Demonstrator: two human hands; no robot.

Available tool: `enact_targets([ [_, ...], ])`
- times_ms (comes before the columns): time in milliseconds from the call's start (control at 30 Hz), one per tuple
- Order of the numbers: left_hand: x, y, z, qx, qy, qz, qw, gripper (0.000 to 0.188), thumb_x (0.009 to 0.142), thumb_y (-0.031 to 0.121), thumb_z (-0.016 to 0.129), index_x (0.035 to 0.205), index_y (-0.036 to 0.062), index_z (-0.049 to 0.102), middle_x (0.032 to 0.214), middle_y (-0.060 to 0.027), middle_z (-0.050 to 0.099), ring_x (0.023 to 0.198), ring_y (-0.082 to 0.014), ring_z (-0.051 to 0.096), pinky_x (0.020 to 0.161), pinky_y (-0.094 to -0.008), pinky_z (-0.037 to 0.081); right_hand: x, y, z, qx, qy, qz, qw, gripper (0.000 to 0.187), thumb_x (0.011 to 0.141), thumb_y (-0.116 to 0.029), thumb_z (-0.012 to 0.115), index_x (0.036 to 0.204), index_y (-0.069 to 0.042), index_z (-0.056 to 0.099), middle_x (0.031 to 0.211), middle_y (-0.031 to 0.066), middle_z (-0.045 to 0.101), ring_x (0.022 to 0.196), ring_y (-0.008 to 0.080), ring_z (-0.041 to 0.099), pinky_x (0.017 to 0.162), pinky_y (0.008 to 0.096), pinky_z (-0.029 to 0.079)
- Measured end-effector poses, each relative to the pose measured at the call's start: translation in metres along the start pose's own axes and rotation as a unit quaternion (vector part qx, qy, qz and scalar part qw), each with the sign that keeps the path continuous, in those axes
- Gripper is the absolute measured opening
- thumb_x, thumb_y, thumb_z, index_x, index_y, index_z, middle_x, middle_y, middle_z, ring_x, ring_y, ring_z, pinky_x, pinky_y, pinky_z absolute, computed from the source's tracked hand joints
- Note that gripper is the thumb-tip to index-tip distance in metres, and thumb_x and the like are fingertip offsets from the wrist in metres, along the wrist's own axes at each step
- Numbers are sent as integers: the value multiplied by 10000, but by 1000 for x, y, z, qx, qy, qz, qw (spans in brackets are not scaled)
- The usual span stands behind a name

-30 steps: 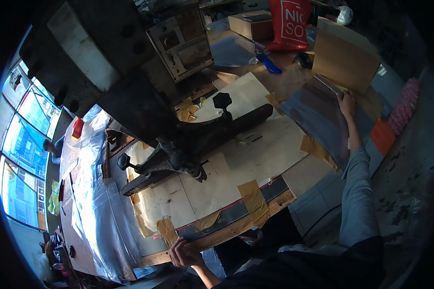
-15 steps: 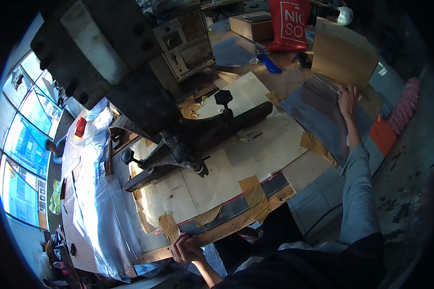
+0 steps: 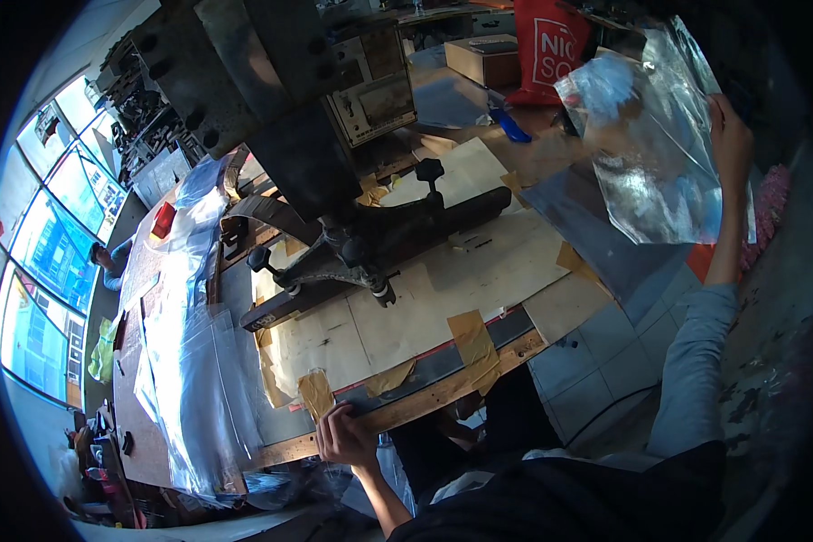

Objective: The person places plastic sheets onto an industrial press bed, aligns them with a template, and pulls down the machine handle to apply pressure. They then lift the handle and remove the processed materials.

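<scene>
My right hand [image 3: 730, 140], at the upper right, is closed on the edge of a shiny clear plastic sheet [image 3: 664, 181]. The sheet hangs raised and rippled above a flat stack of plastic sheets [image 3: 569, 212] on the table's right side. My left hand [image 3: 343, 437] curls its fingers over the wooden strip [image 3: 415, 411] along the near edge of the work board. Just above that hand is a piece of brown tape [image 3: 315, 394]. Pale card [image 3: 397, 334] lies taped on the board, beneath the dark metal clamp bar [image 3: 461, 219] of a press.
The heavy press head [image 3: 289, 154] overhangs the board's upper left. More clear plastic sheets [image 3: 190, 388] cover the table at left, near a small red object [image 3: 163, 219]. A red bag [image 3: 551, 50], a cardboard box [image 3: 481, 61] and a blue tool [image 3: 512, 126] sit at the back.
My right hand has lifted a clear plastic sheet off the stack and moved up and right with it. The left hand stays at the wooden edge. The view has shifted slightly.
</scene>
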State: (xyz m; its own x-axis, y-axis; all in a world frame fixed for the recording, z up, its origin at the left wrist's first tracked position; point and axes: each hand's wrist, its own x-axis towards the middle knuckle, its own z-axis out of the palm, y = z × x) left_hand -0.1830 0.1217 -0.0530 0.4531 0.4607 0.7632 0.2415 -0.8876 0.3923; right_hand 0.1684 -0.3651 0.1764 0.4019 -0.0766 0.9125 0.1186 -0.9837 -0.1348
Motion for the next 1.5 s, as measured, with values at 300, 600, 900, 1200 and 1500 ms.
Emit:
enact_targets([
  [300, 20, 76, -3, -279, -159, 7, 947, 148, 825, 75, 531, 918, 39, 641, 934, -110, 649, 856, -279, 619, 789, -354, 453, -20, 30, -50, 268, -193, 81, 940, 290, 941, -316, 500, 1074, -87, 618, 633, 12, 566, 409, 45, 442, 380, 212, 328],
  [600, 64, 123, 36, -732, -399, -183, 522, 783, 885, 633, 330, 1432, 91, 188, 1369, -235, 375, 1220, -343, 453, 944, -447, 416, -180, -108, -105, 489, -297, 264, 776, 310, 944, -348, 503, 1003, -60, 601, 711, 68, 635, 351, 66, 474, 310, 182, 272],
  [900, 67, 68, -6, -538, -346, -211, 739, 534, 964, 51, 392, 1431, 115, 142, 1096, -228, 615, 952, -298, 647, 716, -332, 562, -240, -170, -94, 572, -358, 40, 737, 160, 886, -143, 553, 923, -2, 619, 1013, 135, 654, 1005, 194, 621, 751, 286, 524],
  [1200, 33, 31, 7, -329, -294, -231, 867, 648, 912, 25, 473, 1439, 102, 105, 926, -153, 685, 727, -183, 679, 609, -256, 530, -244, -242, -101, 726, -558, -289, 280, 191, 801, -57, 628, 649, 3, 528, 1282, 100, 547, 1246, 343, 450, 1029, 502, 342],
  [1500, 29, 25, -21, -455, -226, -255, 823, 489, 874, -23, 537, 1293, 60, 300, 857, -109, 661, 721, -166, 666, 574, -245, 516, -188, -220, -55, 743, -596, -303, 16, 130, 761, 50, 626, 640, 22, 587, 1176, 306, 546, 1238, 458, 408, 1079, 543, 201],
])
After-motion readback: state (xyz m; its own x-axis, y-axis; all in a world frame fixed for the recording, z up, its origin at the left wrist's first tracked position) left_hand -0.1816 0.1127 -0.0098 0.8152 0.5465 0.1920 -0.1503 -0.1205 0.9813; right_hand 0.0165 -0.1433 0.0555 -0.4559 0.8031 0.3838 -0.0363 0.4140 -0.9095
